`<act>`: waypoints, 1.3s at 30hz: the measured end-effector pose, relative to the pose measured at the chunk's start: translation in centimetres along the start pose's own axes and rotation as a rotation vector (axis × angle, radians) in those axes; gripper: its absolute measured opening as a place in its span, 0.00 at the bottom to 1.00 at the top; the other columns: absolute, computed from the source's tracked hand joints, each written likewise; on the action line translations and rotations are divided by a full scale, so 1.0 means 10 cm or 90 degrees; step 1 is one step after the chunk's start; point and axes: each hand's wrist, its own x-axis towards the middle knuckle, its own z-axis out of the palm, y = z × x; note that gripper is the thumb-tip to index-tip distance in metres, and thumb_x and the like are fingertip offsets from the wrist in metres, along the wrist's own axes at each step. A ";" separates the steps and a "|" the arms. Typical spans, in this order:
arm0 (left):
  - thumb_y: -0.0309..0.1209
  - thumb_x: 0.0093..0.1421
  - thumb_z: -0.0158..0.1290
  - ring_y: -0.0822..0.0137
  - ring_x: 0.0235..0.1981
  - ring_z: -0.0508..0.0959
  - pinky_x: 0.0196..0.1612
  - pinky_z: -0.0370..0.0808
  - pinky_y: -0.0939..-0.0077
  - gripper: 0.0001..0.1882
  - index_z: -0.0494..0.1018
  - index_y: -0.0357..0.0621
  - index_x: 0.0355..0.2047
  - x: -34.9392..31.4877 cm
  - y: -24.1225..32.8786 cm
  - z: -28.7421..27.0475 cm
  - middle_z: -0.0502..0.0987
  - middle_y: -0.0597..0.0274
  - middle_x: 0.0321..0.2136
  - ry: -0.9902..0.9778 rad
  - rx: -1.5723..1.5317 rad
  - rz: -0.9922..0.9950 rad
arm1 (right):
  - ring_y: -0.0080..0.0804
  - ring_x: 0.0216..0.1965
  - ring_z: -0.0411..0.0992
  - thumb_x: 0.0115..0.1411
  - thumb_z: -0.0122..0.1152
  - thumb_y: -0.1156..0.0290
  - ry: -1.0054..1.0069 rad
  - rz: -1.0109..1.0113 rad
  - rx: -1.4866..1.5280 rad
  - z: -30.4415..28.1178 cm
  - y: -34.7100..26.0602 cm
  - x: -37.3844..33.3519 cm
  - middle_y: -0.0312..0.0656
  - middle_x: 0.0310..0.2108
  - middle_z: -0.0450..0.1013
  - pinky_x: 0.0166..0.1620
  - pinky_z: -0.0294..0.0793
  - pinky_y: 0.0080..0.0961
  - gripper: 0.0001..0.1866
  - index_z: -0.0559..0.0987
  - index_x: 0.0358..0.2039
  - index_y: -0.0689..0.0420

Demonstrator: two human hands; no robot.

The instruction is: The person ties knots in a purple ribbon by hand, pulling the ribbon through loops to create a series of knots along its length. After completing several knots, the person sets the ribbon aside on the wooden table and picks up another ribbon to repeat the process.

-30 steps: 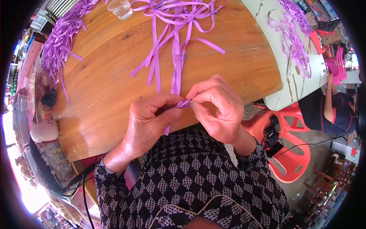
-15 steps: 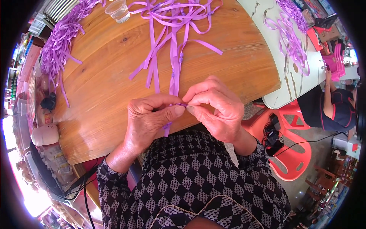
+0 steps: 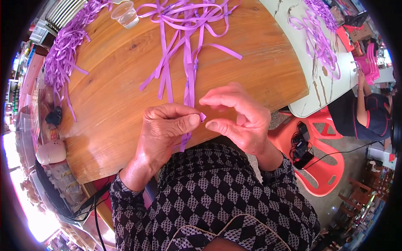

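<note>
Between thumb and forefinger my left hand (image 3: 167, 127) pinches a purple ribbon (image 3: 189, 94). A short end of it pokes out past the fingertips, and a tail with a knot hangs below the hand. Just to the right, my right hand (image 3: 240, 119) is open, thumb and forefinger apart, with nothing seen between them. Its fingertips are close to the ribbon end without touching it. From my left hand the ribbon runs away over the wooden table (image 3: 113, 96) to a loose heap of purple ribbons (image 3: 192, 16), some with small knots along them.
A clear plastic cup (image 3: 125, 16) stands at the far edge, left of the heap. More purple ribbon (image 3: 67, 50) hangs at the far left, and another bunch (image 3: 318, 42) lies on the white table (image 3: 301, 98). An orange chair (image 3: 322, 167) holds black cables. A person's arm (image 3: 361, 104) shows at the right.
My right thumb and forefinger have come off the ribbon and spread apart. My left hand keeps its pinch, and the ribbon end now sticks out visibly.
</note>
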 end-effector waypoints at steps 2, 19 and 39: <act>0.24 0.50 0.59 0.74 0.26 0.75 0.31 0.72 0.82 0.09 0.76 0.32 0.31 0.01 0.00 -0.03 0.78 0.60 0.26 -0.017 -0.047 -0.048 | 0.31 0.35 0.69 0.44 0.67 0.79 -0.054 -0.062 -0.086 -0.03 0.01 0.04 0.44 0.36 0.73 0.39 0.68 0.24 0.14 0.77 0.34 0.64; 0.31 0.56 0.56 0.83 0.10 0.57 0.13 0.51 0.87 0.11 0.76 0.32 0.29 -0.04 0.10 0.06 0.69 0.69 0.14 -0.021 -0.032 -0.089 | 0.34 0.30 0.69 0.41 0.67 0.79 -0.084 -0.188 -0.193 0.06 0.09 0.09 0.42 0.32 0.73 0.31 0.69 0.26 0.16 0.79 0.34 0.62; 0.27 0.54 0.57 0.80 0.15 0.67 0.17 0.58 0.87 0.08 0.76 0.31 0.29 -0.24 0.16 -0.17 0.72 0.66 0.17 -0.024 0.094 -0.045 | 0.29 0.29 0.67 0.48 0.63 0.82 -0.127 -0.001 -0.008 -0.04 0.17 -0.01 0.42 0.28 0.73 0.33 0.65 0.23 0.05 0.75 0.26 0.64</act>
